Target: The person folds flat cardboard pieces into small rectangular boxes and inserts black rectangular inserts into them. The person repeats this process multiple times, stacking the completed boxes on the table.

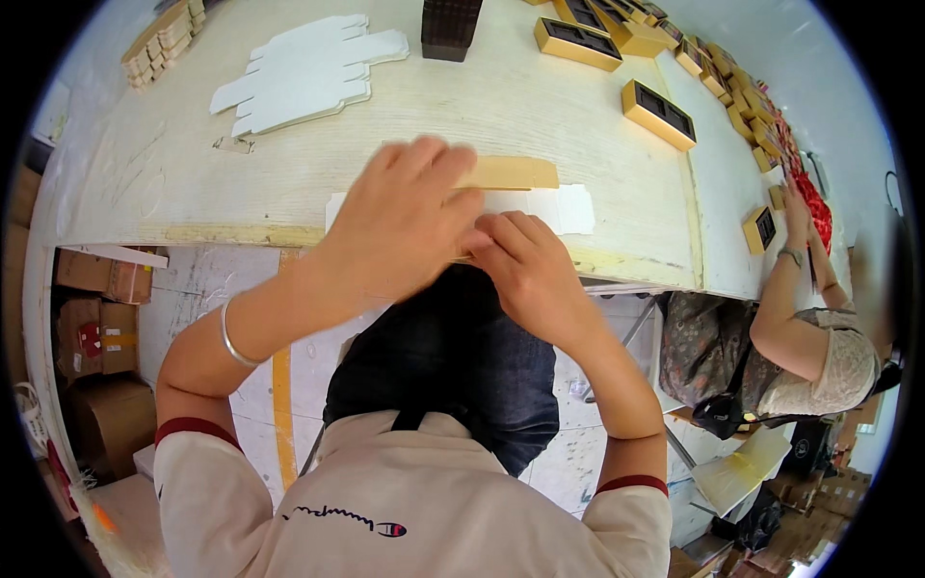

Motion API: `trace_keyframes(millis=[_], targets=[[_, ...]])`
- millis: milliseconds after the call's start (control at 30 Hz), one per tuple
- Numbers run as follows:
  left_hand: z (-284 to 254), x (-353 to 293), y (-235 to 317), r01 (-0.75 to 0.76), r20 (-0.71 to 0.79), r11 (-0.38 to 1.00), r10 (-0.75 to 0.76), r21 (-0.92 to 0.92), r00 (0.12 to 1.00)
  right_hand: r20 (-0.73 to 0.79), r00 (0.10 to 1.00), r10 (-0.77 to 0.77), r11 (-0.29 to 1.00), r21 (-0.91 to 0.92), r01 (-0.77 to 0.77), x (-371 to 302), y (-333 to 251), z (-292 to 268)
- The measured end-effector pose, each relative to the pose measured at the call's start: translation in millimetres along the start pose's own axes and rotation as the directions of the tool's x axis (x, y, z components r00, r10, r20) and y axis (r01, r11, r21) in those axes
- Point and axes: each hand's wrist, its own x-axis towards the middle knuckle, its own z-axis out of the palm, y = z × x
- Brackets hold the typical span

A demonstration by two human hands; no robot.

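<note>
Worktable (pixel 597 116): pale wood-grain top, its near edge running just in front of your lap.
Co-worker (pixel 814 352): seated to your right, forearms reaching over the table.
Carton blank (pixel 520 175): gold strip along the far side, white panels nearer you; lies at the table's near edge, directly in front of you, its middle covered by your hands.
Stack of white flat box blanks (pixel 303 77): beyond your left hand, toward the far left.
Your left hand (pixel 400 207): motion-blurred, over the blank's left half, fingers loosely curled; whether it has hold of anything you cannot tell.
Your right hand (pixel 520 260): at the blank's near side, fingers bent and bunched close together; a pinch on the card cannot be confirmed.
Stack of black trays (pixel 450 29): upright, far middle.
Gold box with black insert (pixel 658 116): open-topped, right of centre.
Silver bangle (pixel 230 332): on your left forearm.
</note>
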Motion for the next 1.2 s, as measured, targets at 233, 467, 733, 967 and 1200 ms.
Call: trace_keyframes(millis=[233,467,733,967,1200], targets=[[9,-28,-16,0.386,0.464,0.895,-0.251,-0.224,0.85,0.129,0.986,0.11,0.994,-0.011,-0.109,18,13,-9],[14,-22,-4,0.439,0.401,0.872,-0.331,-0.216,0.854,0.206,0.859,0.468,0.863,-0.314,-0.395,-1,49,-71],[-8,-11,40,0.33,0.385,0.915,-0.225,-0.233,0.895,0.17,0.963,0.208,0.927,0.279,-0.25,-1,16,-25],[-24,-14,-37,0.067,0.383,0.973,0.024,-0.222,0.923,0.15,0.982,0.114,0.961,0.233,-0.147,-12,24,-30],[7,-20,-43,0.021,0.376,0.876,0.185,-0.482,0.908,-0.008,0.995,0.097,0.983,0.158,-0.094,-19,20,-24]])
